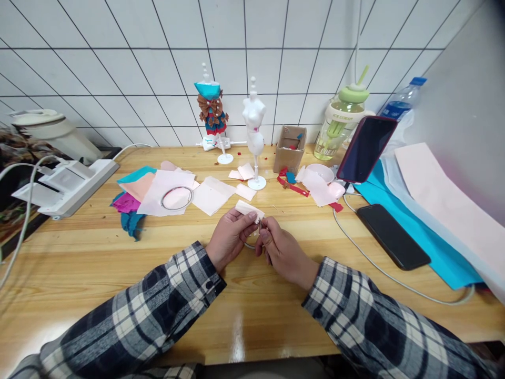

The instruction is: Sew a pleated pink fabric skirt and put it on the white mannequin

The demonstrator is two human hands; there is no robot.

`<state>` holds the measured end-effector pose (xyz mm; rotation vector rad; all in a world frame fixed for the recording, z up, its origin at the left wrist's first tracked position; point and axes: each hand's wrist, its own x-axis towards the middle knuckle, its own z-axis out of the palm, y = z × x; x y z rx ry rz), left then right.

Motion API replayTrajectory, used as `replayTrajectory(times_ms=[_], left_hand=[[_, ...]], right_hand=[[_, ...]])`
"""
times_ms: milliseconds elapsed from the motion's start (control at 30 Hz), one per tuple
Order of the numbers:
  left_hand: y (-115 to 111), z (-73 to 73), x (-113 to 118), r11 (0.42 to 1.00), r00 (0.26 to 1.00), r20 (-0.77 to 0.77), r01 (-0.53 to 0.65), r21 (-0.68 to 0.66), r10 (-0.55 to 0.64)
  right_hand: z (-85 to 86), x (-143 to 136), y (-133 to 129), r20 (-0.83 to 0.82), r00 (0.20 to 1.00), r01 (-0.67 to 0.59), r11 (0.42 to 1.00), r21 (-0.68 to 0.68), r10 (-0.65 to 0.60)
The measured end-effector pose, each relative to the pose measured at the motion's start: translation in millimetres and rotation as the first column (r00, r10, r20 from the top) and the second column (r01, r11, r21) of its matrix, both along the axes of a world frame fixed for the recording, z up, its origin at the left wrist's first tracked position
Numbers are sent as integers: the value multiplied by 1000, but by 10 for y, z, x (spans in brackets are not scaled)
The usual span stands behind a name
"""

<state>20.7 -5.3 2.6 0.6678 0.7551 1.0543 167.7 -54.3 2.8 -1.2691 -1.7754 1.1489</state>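
Observation:
My left hand (230, 238) pinches a small folded piece of pale pink paper (248, 209) between thumb and fingers. Close against it, my right hand (282, 251) is closed round what looks like small scissors (260, 224), whose metal tip touches the paper's lower edge; the handles are mostly hidden in the fingers. Beyond my hands stands a bare white mini mannequin (254, 123) on a round base, with small pale pink pieces (246, 192) lying near it. To its left is a second mannequin (212, 105) dressed in turquoise, brown bows and red.
Left lie coloured sheets (134, 187) and a metal ring (177, 198), beyond them a power strip (74, 184). A cardboard box (290, 150), scraps (317, 187), a green-lidded bottle (341, 123) and a propped phone (366, 149) stand right. A black phone (392, 236) and cable (379, 269) lie nearer.

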Motion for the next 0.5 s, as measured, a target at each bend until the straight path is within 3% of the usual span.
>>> replayTrajectory(times_ms=[333,500], left_hand=[[46,9,-28,999,999,11,-35,19,35],[93,15,-75,995,994,57,-93,46,90]], right_hand=[[32,64,26,62,995,-72,997,1,72],[90,151,72,172,985,13,996,83,-27]])
